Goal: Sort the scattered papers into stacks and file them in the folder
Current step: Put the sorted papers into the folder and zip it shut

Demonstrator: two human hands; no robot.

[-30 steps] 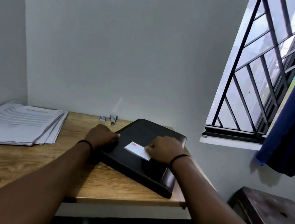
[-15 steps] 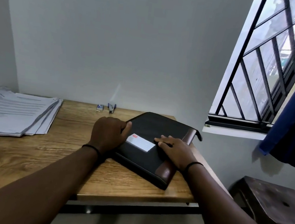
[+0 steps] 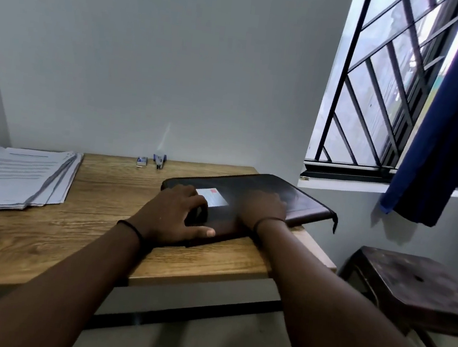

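I see the wooden table [image 3: 76, 229] filling the lower left of the view, set against a pale wall. At 3 o'clock stands a barred window [image 3: 377, 85] with a blue curtain [image 3: 445, 119] hanging over its right side. At 4 o'clock, off the table's right end, sits a dark stool [image 3: 416, 285].

The dark folder [image 3: 263, 189] lies closed and flat at the table's right end, its far right corner jutting past the table edge. A white label [image 3: 212, 198] with a red mark sits on its cover. At 9 o'clock from the folder, well apart, lies 1 fanned stack of printed papers [image 3: 17, 173] on the table's left end.

My left hand [image 3: 171, 218] rests on the folder's near left corner, fingers curled over the cover and thumb stretched along the near edge. My right hand [image 3: 260, 210] lies on the cover just right of the label; it is blurred, so I cannot tell how its fingers sit.

At 12 o'clock by the wall sit 2 small items: a little box [image 3: 142, 161] and a blue-handled tool [image 3: 160, 160].
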